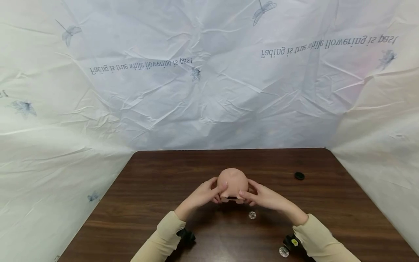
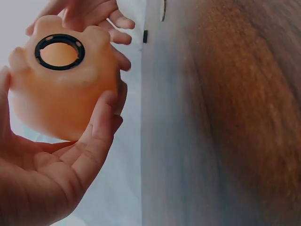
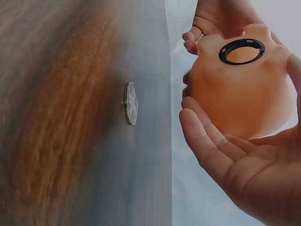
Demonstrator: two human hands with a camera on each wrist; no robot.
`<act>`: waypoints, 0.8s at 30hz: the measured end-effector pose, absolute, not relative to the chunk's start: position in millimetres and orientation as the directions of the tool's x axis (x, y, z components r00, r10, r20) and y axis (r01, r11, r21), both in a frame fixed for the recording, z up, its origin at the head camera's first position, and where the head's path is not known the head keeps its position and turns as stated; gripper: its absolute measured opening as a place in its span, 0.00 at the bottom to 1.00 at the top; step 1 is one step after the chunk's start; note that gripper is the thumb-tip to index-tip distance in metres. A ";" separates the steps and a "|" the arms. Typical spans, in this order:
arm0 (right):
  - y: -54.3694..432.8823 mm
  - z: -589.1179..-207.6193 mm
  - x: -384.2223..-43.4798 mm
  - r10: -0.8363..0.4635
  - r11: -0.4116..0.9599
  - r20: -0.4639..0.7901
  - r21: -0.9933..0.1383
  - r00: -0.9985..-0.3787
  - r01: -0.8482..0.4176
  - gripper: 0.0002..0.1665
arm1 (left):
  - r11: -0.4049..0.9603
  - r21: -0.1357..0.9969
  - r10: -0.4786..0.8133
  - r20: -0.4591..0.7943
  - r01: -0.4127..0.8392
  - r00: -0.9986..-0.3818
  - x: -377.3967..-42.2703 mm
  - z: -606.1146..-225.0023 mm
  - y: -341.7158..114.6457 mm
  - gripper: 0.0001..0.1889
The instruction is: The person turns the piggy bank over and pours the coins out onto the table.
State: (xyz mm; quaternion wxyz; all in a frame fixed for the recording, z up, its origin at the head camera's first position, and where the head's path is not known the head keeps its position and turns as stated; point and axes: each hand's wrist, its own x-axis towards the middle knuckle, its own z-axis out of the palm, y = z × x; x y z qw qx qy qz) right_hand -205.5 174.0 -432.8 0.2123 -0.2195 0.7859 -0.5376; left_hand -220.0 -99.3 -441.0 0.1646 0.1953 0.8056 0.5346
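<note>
A round, peach-coloured piggy bank point(image 1: 233, 182) with stubby feet is held up over the table between both hands. My left hand point(image 1: 206, 191) grips one side, its thumb on the near face. From the opposite side my right hand point(image 1: 263, 196) grips it, thumb beside the feet. Both wrist views show the underside, where a black ring point(image 2: 59, 68) surrounds an uncovered round hole. A small black round cap point(image 1: 299, 175) lies apart on the table to the right. Just below the right hand is a silver, coin-like disc point(image 1: 252, 215), seen edge-on in the right wrist view.
The dark wood-grain table point(image 1: 157, 182) has rounded far corners. A second silver disc point(image 1: 283, 251) lies near the right wrist's black strap point(image 1: 290, 241). Wrinkled white sheeting point(image 1: 209, 109) with printed lettering and dragonflies hangs behind and along both sides.
</note>
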 end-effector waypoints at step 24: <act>162.4 -404.7 -188.2 -0.528 0.243 0.662 -0.483 -0.532 -0.841 0.58 | 0.148 0.572 0.618 0.583 0.807 -0.527 -203.2 -397.7 -102.0 0.62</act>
